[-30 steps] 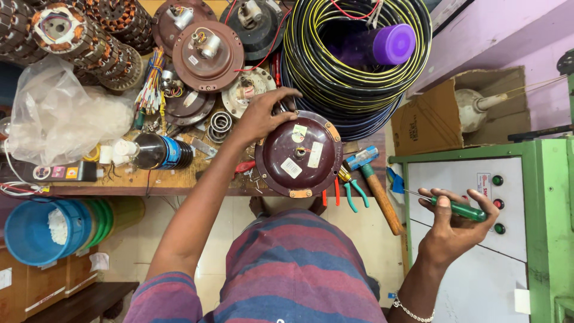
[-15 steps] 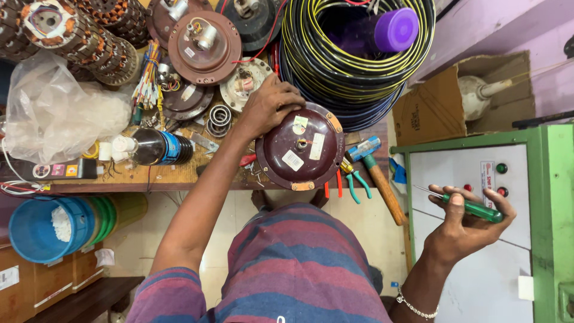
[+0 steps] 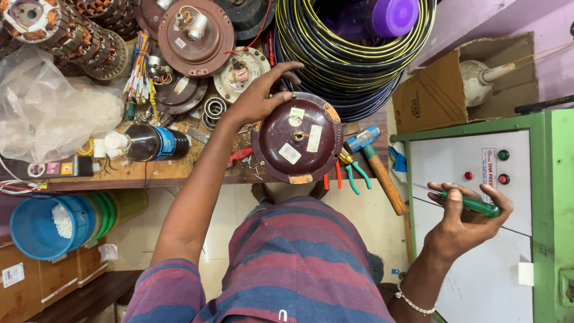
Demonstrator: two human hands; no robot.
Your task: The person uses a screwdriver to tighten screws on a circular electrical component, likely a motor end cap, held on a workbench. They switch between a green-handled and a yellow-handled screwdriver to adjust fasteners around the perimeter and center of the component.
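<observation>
A: Hand pose?
B: Left hand reaches out over the bench, arm nearly straight, palm down, fingers spread and curled over the far-left rim of the maroon motor cover. It grips the edge; it does not pinch. The cover sits at the bench's near edge, flat face up, stickers on it.
A: Right?
B: Right hand is off the bench, raised at the right in front of the green-framed control cabinet. Elbow bent, wrist cocked, thumb and fingers closed around a green-handled screwdriver, which lies roughly level.
A: Containers?
B: Blue bucket under the bench at left, white stuff inside, with green ones nested beside it. Cardboard box far right holds a white bulb-shaped part. A clear plastic bag lies on the bench at left, contents unclear. A dark bottle lies on its side near it.
A: Around the cover?
B: Pliers and a hammer just right of it, a black-and-yellow cable coil behind, more motor covers and stators far left.
A: Change from a second ago?
B: Minor. Left hand has shifted on the rim, with the fingers further over the far edge. Cover is in the same spot. Right hand keeps the screwdriver at about the same height.
</observation>
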